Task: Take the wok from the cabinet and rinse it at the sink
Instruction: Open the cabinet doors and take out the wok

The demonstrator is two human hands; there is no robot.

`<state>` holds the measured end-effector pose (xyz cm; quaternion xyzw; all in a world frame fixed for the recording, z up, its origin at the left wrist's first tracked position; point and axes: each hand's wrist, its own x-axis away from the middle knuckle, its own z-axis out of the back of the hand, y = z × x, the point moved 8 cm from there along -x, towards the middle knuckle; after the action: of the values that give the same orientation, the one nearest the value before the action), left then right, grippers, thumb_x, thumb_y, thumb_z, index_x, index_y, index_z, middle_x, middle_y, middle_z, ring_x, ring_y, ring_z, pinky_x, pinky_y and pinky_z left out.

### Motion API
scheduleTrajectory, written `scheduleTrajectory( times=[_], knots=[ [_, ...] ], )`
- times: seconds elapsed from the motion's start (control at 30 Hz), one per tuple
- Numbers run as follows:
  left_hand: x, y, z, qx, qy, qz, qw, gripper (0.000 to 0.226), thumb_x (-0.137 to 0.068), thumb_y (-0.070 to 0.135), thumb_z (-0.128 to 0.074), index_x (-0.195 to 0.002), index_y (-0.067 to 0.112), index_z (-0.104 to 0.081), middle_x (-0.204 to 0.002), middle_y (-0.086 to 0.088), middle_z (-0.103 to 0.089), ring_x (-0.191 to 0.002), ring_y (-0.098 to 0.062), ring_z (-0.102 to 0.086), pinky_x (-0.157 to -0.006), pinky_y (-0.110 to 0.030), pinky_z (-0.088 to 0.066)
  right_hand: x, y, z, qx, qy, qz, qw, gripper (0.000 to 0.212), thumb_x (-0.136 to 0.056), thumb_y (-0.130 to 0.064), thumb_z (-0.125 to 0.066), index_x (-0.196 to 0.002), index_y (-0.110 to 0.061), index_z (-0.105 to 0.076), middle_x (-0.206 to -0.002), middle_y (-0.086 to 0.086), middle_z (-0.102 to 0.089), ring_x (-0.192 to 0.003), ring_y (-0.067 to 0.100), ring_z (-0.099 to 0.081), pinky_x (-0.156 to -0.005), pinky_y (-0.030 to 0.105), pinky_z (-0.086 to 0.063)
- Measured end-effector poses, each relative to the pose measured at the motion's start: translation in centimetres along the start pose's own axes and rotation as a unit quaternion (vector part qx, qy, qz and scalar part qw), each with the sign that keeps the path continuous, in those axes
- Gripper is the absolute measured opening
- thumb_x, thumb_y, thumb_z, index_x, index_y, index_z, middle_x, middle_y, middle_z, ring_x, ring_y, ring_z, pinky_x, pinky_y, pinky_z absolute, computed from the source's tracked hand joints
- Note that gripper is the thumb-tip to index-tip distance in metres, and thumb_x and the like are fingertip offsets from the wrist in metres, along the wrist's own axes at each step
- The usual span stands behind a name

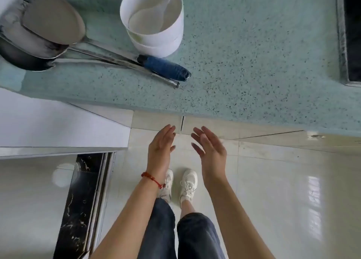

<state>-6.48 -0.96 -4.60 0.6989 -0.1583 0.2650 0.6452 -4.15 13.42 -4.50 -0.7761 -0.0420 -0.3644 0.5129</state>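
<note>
Left hand (161,147) and right hand (212,151) hung spread and empty before the closed cabinet doors (181,125) under the desk (244,63); wok not seen, presumably inside; next move: pull the doors open.

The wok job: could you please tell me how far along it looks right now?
Nothing looks done yet: the cabinet doors under the countertop are shut and no wok is visible. In hand: the left hand and right hand, both empty, reach toward the doors' seam. Opening, taking the wok and rinsing all remain.
</note>
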Motion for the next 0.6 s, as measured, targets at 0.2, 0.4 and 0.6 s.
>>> scheduleTrajectory(
  times=[0.2,0.4,0.6],
  knots=[
    [-3.6,-0.4,-1.6,0.212,-0.035,0.029,0.976,0.028,-0.084,-0.003,-0.050,-0.100,0.018,-0.062,-0.100,0.003,-0.069,-0.100,-0.013,-0.065,-0.086,-0.031,-0.052,-3.6,0.9,-2.6,-0.235,-0.047,-0.056,0.969,0.024,-0.090,0.002,-0.040,-0.086,-0.011,-0.059,-0.090,0.005,-0.067,-0.094,0.020,-0.064,-0.085,0.032,-0.048],
    [-4.3,-0.4,-2.1,0.254,-0.063,0.041,0.964,0.034,-0.082,-0.010,-0.047,-0.100,0.015,-0.061,-0.097,0.002,-0.066,-0.094,-0.012,-0.064,-0.077,-0.025,-0.052,-4.3,0.9,-3.5,-0.288,-0.055,-0.044,0.955,0.026,-0.083,0.008,-0.040,-0.081,-0.011,-0.057,-0.080,0.004,-0.061,-0.086,0.018,-0.063,-0.082,0.028,-0.052],
    [-4.4,0.7,-2.7,0.318,-0.140,0.049,0.936,0.047,-0.077,-0.019,-0.036,-0.108,0.010,-0.057,-0.105,-0.002,-0.062,-0.099,-0.011,-0.061,-0.087,-0.026,-0.051,-4.1,1.0,-3.9,-0.324,-0.052,-0.047,0.943,0.027,-0.084,0.012,-0.037,-0.084,-0.009,-0.053,-0.080,0.008,-0.053,-0.080,0.019,-0.064,-0.080,0.026,-0.056]
  ],
)
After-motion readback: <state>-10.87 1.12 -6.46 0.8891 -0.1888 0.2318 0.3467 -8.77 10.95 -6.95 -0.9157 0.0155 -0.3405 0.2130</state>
